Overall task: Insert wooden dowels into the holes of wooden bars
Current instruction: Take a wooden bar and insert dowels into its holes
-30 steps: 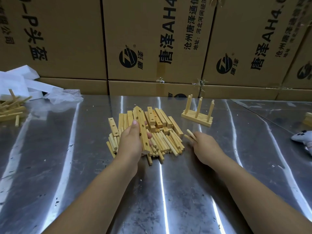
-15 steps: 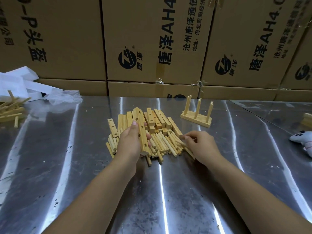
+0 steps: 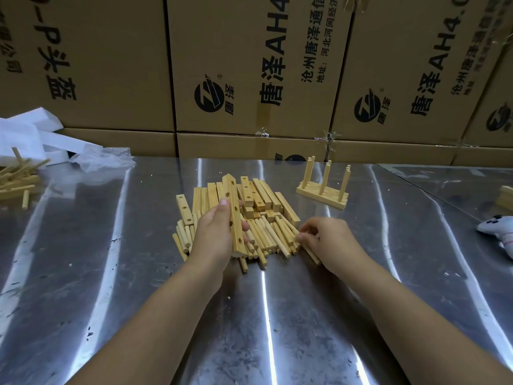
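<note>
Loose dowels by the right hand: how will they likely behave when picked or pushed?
The dowels are round and lie on a smooth metal table, so a push would probably roll or scatter them. They look like short solid wood, likely stiff and light. They lie heaped on each other, so the right hand pulling one may shift its neighbours.

A warehouse or packing workshop: stacked printed cardboard cartons [image 3: 249,65] wall in a bare steel tabletop [image 3: 305,315], with white foam packing scraps [image 3: 33,140] beside them.
</note>
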